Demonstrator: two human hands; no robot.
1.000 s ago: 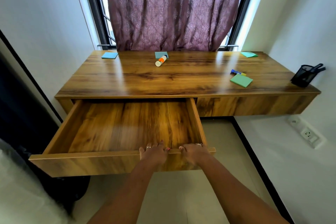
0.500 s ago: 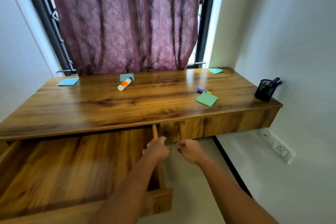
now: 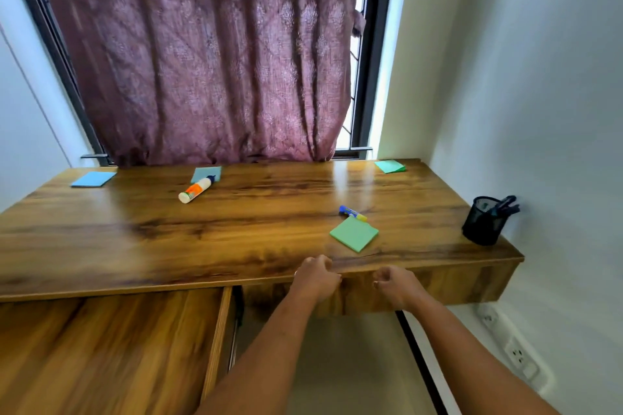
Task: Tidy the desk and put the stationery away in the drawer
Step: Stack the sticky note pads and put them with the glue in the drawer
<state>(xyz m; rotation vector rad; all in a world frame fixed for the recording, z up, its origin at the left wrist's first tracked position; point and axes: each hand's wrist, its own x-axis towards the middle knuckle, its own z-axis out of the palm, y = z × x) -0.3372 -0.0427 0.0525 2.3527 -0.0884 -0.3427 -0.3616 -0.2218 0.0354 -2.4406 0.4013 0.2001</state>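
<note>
Hovering at the brown wooden desk [image 3: 236,239] edge, left hand [image 3: 315,278] and right hand [image 3: 396,285] curl around nothing; the green square sticky-note pad [image 3: 354,233] lies beyond, between them, nearer the left, open wooden drawer [image 3: 111,347] leftward.

Left hand [image 3: 315,278], right hand [image 3: 396,285] curled before desk [image 3: 236,239]; drawer [image 3: 101,347] open.

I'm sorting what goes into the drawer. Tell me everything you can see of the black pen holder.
The pen holder is a black round cup of what looks like wire mesh. It stands upright on the right end of the desk, near the front edge, close to the white wall; whether it touches the wall I cannot tell. Dark handles, perhaps pens or scissors, stick out, leaning right. No hand touches it.
</note>
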